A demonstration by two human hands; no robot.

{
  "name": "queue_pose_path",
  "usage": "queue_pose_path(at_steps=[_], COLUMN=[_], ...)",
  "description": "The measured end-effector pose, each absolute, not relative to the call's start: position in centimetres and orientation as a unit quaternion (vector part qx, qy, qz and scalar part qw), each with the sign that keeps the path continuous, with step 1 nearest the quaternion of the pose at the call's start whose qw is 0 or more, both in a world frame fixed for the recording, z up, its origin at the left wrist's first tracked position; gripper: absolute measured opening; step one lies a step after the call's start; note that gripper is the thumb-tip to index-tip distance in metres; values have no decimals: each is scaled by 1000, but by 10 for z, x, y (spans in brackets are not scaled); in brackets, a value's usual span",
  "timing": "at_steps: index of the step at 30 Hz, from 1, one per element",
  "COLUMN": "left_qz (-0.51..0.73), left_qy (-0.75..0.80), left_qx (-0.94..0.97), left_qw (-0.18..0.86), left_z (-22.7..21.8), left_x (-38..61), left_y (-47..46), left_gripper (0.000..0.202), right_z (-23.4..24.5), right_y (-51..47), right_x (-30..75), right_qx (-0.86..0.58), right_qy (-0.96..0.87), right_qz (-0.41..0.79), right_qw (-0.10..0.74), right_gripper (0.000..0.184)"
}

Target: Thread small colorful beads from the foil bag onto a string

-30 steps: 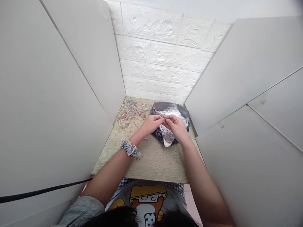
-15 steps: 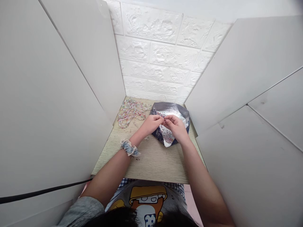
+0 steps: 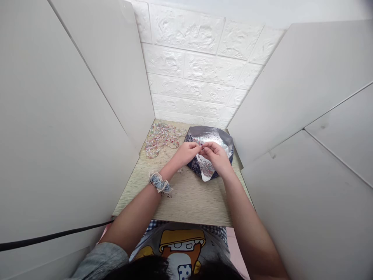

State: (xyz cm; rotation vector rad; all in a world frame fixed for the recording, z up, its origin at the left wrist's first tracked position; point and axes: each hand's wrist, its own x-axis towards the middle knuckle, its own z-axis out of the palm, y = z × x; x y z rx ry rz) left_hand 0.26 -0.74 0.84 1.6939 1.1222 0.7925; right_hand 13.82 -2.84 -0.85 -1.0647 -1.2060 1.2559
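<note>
Over the foil-lined bag (image 3: 210, 132), a tiny bead (image 3: 202, 147) is pinched by left hand (image 3: 187, 153) and right hand (image 3: 218, 156): likely light, slippery, best edge-held.

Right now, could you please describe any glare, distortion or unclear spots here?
Head view: bright glare on the silver inside of the bag; the white panels splay outward, perhaps from wide-lens stretch; the tiny thing pinched between the left hand and right hand is too small to make out.
</note>
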Motion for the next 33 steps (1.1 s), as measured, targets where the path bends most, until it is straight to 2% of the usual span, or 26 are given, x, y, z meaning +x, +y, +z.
queue_pose_path(at_steps=[9, 26, 33], left_qz=[325, 328, 332], left_qy=[461, 443, 445], left_qx=[684, 707, 703], left_qw=[462, 443, 444], left_z=[10, 9, 8], left_x=[3, 1, 1], left_y=[-9, -8, -7], left_gripper=[23, 34, 33], right_z=[-11, -11, -13], right_y=[-27, -27, -25], right_x=[138, 143, 143], right_qx=[-442, -463, -489], right_qy=[-514, -515, -551], right_qz=[525, 489, 441], right_qw=[514, 530, 513], right_gripper=[12, 18, 17])
